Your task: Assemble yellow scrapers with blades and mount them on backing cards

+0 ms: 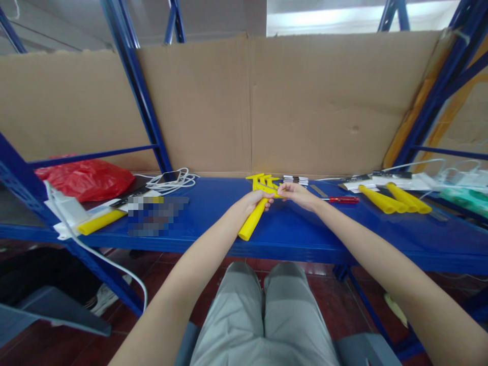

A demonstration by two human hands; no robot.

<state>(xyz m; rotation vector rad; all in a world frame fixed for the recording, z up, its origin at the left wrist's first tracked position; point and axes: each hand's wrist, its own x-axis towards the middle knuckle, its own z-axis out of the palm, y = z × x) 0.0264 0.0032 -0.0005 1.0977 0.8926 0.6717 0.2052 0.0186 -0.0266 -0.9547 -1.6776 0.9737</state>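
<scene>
My left hand (258, 200) is closed around a yellow plastic handle (250, 223), whose thick tubular end points down toward me at the table's front edge. My right hand (293, 194) has its fingers pinched at the handle's head; whatever small part is between them cannot be made out. Just behind the hands lie several yellow T-shaped pieces (263, 177). A red screwdriver (343, 200) rests to the right of my right hand, beside a thin grey metal strip (318, 190). Small black-and-white items (296, 180) are stacked behind it.
The blue table (213, 218) backs onto a cardboard panel (198, 112). Several yellow handles (381, 199) lie at right. At left are another yellow handle (102, 221), a red plastic bag (84, 178) and a coiled white cable (173, 180). Blue posts (143, 91) frame the table.
</scene>
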